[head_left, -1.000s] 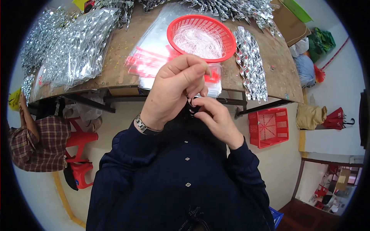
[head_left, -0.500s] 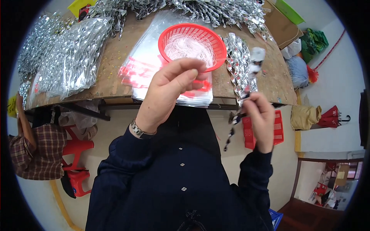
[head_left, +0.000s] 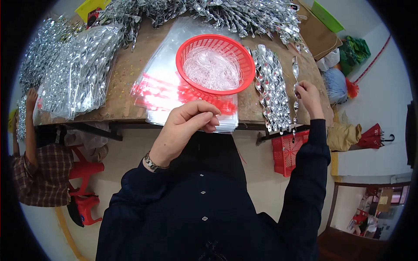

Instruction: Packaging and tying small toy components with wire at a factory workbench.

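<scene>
My right hand (head_left: 308,98) is at the table's right part, its fingers closed on a twisted silver foil strip (head_left: 295,69) that lies lengthwise there. Just left of it is a bundle of similar foil strips (head_left: 273,89), side by side, their near ends reaching over the table edge. My left hand (head_left: 188,130) hovers in front of the table with thumb and fingertips pinched together; whatever they hold is too fine to make out. Beyond it, a red mesh basket (head_left: 179,65) of thin whitish threads (head_left: 212,67) rests on a stack of clear plastic bags (head_left: 159,65) with red ends.
Silver foil strips (head_left: 209,15) heap along the far side, and a filled clear bag (head_left: 85,69) lies at left. A person in a plaid shirt (head_left: 48,169) works at far left beside red stools (head_left: 87,172). A red crate (head_left: 285,152) stands under the right edge.
My right hand has moved forward and right, bringing the foil strip from in front of the table onto its surface. My left hand has come slightly nearer to me, still pinched.
</scene>
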`<state>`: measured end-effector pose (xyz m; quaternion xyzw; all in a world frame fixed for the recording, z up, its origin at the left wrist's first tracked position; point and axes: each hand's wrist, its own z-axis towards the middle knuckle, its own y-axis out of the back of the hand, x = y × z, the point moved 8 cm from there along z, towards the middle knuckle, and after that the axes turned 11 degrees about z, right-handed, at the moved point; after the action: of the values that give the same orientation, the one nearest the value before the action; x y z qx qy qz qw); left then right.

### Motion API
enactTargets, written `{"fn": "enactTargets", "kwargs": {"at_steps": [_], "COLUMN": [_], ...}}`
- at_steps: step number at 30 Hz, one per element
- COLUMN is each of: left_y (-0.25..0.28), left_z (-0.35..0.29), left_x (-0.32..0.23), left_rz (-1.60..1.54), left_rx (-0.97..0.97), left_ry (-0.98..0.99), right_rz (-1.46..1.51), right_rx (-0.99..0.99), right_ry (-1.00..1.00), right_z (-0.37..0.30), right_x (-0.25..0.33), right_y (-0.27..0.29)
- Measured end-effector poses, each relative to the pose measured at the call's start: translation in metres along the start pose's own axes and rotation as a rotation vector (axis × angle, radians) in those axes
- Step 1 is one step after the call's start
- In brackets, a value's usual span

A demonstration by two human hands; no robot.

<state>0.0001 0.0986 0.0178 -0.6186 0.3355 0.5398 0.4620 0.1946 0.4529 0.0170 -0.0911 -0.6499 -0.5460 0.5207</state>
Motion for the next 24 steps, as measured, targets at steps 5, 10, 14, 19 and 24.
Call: {"fn": "enactTargets", "kwargs": {"at_steps": [5, 10, 14, 19, 24], "left_y": [0.004, 0.024, 0.051, 0.096, 0.149], "left_z": [0.0, 0.004, 0.008, 0.025, 0.052], "left_x": [-0.008, -0.022, -0.04, -0.063, -0.072], "left_rz": [0.028, 0.108, 0.186, 0.447, 1.0], "left_rx": [-0.022, -0.084, -0.194, -0.343, -0.502], "left_ry": [0.005, -0.083, -0.124, -0.188, -0.291], "right_rz": [0.008, -0.189, -0.257, -0.248, -0.228], "right_rx": [0.065, 0.025, 0.007, 0.01, -0.009], "right_ry": [-0.025, 0.072, 0.118, 0.155, 0.116], "right_z": [0.037, 0.051, 0.039, 0.032, 0.019], "right_x": [-0.018, -0.018, -0.004, -0.003, 0.019], "right_y": [-0.024, -0.036, -0.042, -0.033, -0.028]}}
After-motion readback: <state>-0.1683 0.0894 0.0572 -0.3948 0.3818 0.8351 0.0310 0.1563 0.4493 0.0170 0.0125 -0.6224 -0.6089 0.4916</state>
